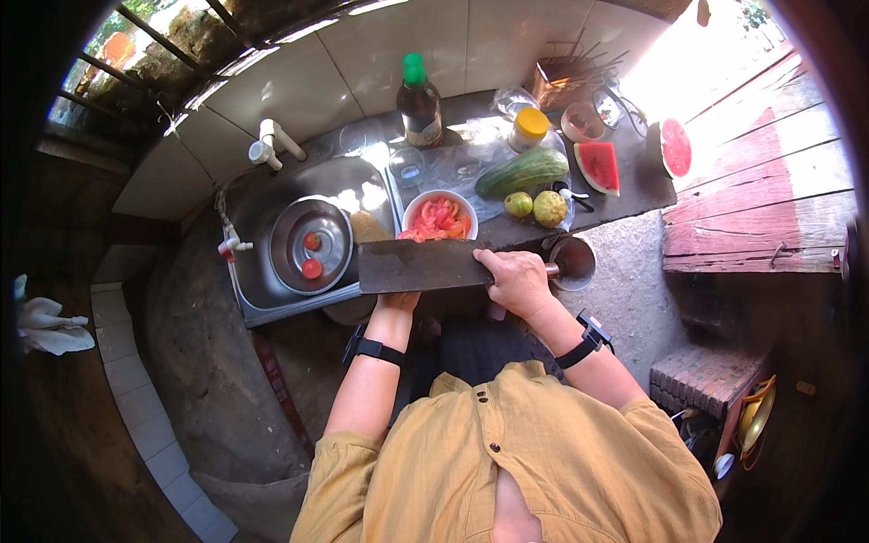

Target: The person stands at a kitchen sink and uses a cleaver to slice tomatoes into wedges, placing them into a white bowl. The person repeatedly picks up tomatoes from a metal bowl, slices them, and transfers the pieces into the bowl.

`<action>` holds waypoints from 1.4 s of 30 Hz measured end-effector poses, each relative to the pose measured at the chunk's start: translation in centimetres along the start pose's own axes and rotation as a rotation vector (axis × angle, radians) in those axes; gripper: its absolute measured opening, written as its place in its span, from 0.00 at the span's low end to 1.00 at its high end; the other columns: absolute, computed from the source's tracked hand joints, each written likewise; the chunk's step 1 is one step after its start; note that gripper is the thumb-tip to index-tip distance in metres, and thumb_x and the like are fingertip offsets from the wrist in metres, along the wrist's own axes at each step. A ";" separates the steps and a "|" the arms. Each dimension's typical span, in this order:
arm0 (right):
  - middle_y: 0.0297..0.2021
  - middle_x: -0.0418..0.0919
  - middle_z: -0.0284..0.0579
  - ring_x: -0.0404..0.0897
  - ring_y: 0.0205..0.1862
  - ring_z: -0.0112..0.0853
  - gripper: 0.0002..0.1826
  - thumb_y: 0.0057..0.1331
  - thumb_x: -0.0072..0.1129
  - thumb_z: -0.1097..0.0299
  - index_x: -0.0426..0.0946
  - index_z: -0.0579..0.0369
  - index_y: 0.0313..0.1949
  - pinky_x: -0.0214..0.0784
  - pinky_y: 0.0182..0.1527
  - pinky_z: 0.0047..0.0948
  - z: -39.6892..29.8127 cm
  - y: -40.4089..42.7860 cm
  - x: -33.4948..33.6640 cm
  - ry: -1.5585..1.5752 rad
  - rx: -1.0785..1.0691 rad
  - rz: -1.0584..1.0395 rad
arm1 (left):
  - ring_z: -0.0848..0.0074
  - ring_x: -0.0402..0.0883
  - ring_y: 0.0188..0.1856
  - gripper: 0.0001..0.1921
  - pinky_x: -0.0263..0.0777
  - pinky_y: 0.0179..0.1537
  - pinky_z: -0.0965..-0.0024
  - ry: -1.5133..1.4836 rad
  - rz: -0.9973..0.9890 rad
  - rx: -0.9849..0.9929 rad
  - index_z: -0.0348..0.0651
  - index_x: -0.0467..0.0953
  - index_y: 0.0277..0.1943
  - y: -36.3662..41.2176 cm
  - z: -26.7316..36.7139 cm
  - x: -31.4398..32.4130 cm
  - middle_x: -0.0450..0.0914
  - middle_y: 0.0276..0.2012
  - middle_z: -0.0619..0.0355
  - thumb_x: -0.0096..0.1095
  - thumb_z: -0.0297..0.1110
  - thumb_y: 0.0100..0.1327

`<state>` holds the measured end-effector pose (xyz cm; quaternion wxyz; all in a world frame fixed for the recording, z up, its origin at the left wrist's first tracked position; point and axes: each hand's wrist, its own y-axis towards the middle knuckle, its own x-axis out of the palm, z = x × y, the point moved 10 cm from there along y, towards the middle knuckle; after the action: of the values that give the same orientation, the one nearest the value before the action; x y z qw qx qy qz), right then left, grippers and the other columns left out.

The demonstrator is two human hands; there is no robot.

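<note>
My right hand [519, 282] grips a broad, dark-bladed cleaver [424, 266] near its handle, the blade pointing left. Under the blade lies my left hand [399, 301], mostly hidden, so its fingers and anything in them cannot be seen. Just beyond the blade, a white bowl [473, 212] holds cut tomato pieces [440, 217]. Left of it, a metal basin [275, 248] stands in the steel sink [248, 298] with two red tomatoes [311, 269] inside. A round brownish thing [368, 227] sits beside the basin, partly covered by the blade.
On the dark counter [638, 193] are a green gourd [523, 172], two small round green fruits [548, 208], a yellow-lidded jar [528, 130], a green-capped bottle [419, 108] and watermelon pieces [597, 167]. A cylindrical container [574, 265] stands by the counter's front edge. A white tap [275, 144] overhangs the sink.
</note>
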<state>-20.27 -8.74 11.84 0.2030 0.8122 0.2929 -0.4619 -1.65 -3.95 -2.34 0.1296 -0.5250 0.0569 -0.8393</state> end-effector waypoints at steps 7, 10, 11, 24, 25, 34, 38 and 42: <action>0.33 0.87 0.48 0.87 0.39 0.46 0.19 0.55 0.64 0.68 0.82 0.49 0.49 0.78 0.43 0.46 2.3 0.5 0.9 -0.067 0.104 -0.070 | 0.65 0.86 0.52 0.22 0.82 0.50 0.65 0.393 0.246 -0.152 0.43 0.75 0.60 0.1 -0.4 -1.1 0.84 0.50 0.54 0.70 0.26 0.64; 0.34 0.88 0.48 0.88 0.39 0.45 0.17 0.58 0.63 0.66 0.83 0.47 0.49 0.77 0.45 0.46 3.8 0.7 1.2 -0.102 0.196 -0.112 | 0.65 0.88 0.47 0.26 0.82 0.42 0.69 0.456 0.266 -0.231 0.39 0.75 0.60 -0.3 -0.6 -0.4 0.85 0.45 0.53 0.67 0.15 0.57; 0.34 0.88 0.48 0.88 0.39 0.45 0.17 0.58 0.64 0.65 0.83 0.47 0.49 0.77 0.45 0.45 4.3 0.7 1.2 -0.103 0.227 -0.123 | 0.65 0.88 0.45 0.28 0.82 0.39 0.70 0.453 0.265 -0.262 0.38 0.75 0.60 -0.4 -0.7 -0.2 0.86 0.44 0.52 0.65 0.13 0.55; 0.32 0.87 0.51 0.87 0.38 0.49 0.12 0.60 0.63 0.65 0.88 0.46 0.43 0.80 0.44 0.44 4.0 -0.5 1.0 0.390 0.380 -0.042 | 0.62 0.89 0.48 0.27 0.85 0.52 0.65 0.430 0.297 -0.196 0.34 0.75 0.58 -1.0 0.2 1.7 0.85 0.49 0.53 0.57 0.09 0.54; 0.32 0.87 0.51 0.87 0.38 0.49 0.12 0.60 0.62 0.65 0.88 0.46 0.43 0.79 0.44 0.44 3.7 -0.5 1.1 0.389 0.377 -0.052 | 0.62 0.89 0.48 0.27 0.85 0.51 0.66 0.440 0.300 -0.197 0.34 0.75 0.58 -1.0 0.2 1.7 0.85 0.49 0.53 0.57 0.09 0.54; 0.32 0.86 0.53 0.87 0.39 0.51 0.13 0.59 0.61 0.64 0.88 0.47 0.42 0.78 0.44 0.46 3.9 -1.0 1.9 0.364 0.415 -0.073 | 0.62 0.89 0.46 0.27 0.84 0.44 0.71 0.479 0.200 -0.263 0.32 0.75 0.61 -1.1 -0.6 2.0 0.86 0.46 0.50 0.61 0.13 0.55; 0.33 0.86 0.54 0.86 0.40 0.52 0.13 0.58 0.60 0.64 0.87 0.48 0.41 0.78 0.46 0.47 5.2 -0.8 2.3 0.354 0.469 -0.083 | 0.64 0.88 0.48 0.30 0.83 0.49 0.68 0.457 0.083 -0.309 0.34 0.73 0.64 -1.3 -0.9 2.8 0.85 0.48 0.53 0.57 0.12 0.55; 0.32 0.85 0.55 0.85 0.38 0.52 0.12 0.58 0.60 0.64 0.85 0.52 0.40 0.77 0.44 0.46 5.7 -0.8 2.2 0.351 0.480 -0.049 | 0.58 0.86 0.55 0.29 0.82 0.58 0.60 0.321 0.089 -0.249 0.32 0.70 0.67 -1.6 -0.3 3.3 0.84 0.53 0.47 0.61 0.19 0.60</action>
<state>-23.57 -10.92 7.06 -0.0597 0.8972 0.2254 -0.3751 -3.56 -3.36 0.77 0.0900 -0.3933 0.2034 -0.8921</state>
